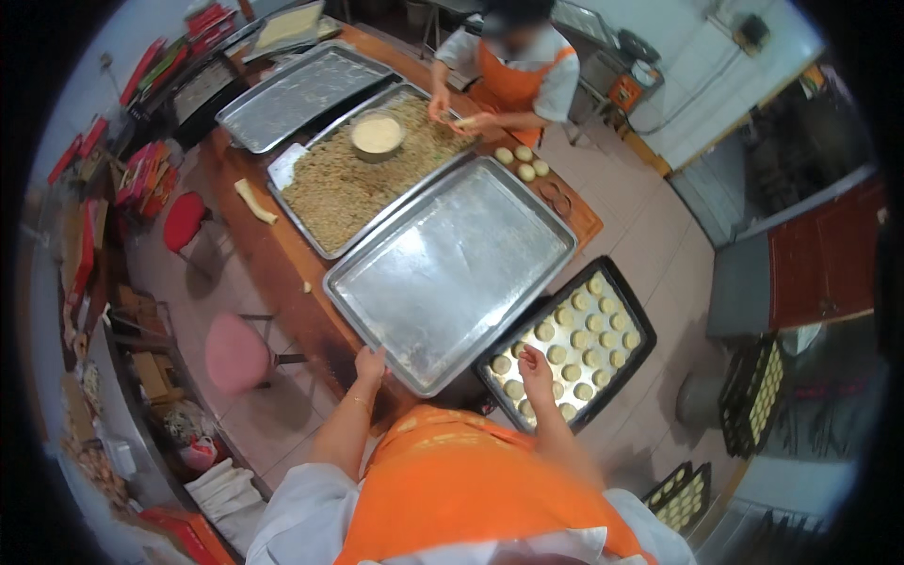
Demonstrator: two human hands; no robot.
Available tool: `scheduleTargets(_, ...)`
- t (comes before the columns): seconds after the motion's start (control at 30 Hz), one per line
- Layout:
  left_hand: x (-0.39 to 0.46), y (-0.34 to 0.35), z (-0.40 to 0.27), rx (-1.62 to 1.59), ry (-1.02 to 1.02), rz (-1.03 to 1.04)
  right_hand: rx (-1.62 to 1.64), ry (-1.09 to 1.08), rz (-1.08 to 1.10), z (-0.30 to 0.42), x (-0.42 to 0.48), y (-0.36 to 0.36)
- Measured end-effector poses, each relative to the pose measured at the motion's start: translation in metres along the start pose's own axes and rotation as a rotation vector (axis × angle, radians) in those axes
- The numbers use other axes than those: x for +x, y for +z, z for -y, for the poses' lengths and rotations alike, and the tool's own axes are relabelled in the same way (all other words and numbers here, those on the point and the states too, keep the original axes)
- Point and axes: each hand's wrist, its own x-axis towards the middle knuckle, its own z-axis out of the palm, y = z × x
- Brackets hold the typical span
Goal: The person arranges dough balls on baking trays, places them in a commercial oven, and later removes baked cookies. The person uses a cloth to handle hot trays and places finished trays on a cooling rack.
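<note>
My left hand rests at the near left edge of a large metal tray that holds nothing and lies on the wooden table; whether its fingers grip the rim I cannot tell. My right hand is over a dark-rimmed baking tray with rows of round dough pieces. Its fingers are bent, and whether they hold a piece is unclear. Behind the metal tray, a tray of crumbly brown filling carries a metal bowl of pale filling.
Across the wooden table a co-worker in an orange apron handles a dough piece. Several dough balls and ring cutters lie at the right. A dough strip lies left. Stools stand beside the table; stacked trays stand right.
</note>
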Motion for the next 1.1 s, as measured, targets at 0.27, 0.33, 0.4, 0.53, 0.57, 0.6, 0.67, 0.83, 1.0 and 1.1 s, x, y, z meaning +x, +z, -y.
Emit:
scheduleTargets(0.27,0.021,-0.051,-0.01,-0.227,-0.042,0.073,-0.112,-0.145,0.065,0.105,0.048,0.093)
scheduleTargets(0.33,0.017,-0.067,0.016,-0.431,-0.003,0.012,-0.138,-0.265,0.093,0.139,0.082,0.121)
scheduleTargets(0.4,-0.002,-0.086,0.03,-0.497,0.03,-0.043,-0.175,-0.338,0.155,0.173,0.128,0.152)
scheduleTargets(0.53,-0.033,-0.125,0.089,-0.648,-0.101,-0.224,-0.185,-0.533,0.26,0.237,0.232,0.236)
scheduleTargets(0.57,-0.045,-0.134,0.104,-0.664,-0.136,-0.25,-0.258,-0.618,0.211,0.238,0.274,0.251)
scheduleTargets(0.6,-0.057,-0.142,0.115,-0.677,-0.165,-0.271,-0.33,-0.703,0.153,0.238,0.315,0.264)
scheduleTargets(0.67,-0.098,-0.152,0.139,-0.767,-0.262,-0.545,-0.429,-0.857,0.161,0.267,0.348,0.311)
scheduleTargets(0.83,-0.211,-0.159,0.223,0.179,-0.253,-0.46,-0.634,-0.885,0.173,0.309,0.389,0.375)
scheduleTargets(1.0,-0.252,-0.102,0.213,0.498,-0.476,-0.645,-0.955,-0.798,0.307,0.311,0.414,0.388)
scheduleTargets(1.1,-0.242,-0.084,0.204,0.593,-0.412,-0.772,-0.968,-0.861,0.264,0.299,0.437,0.396)
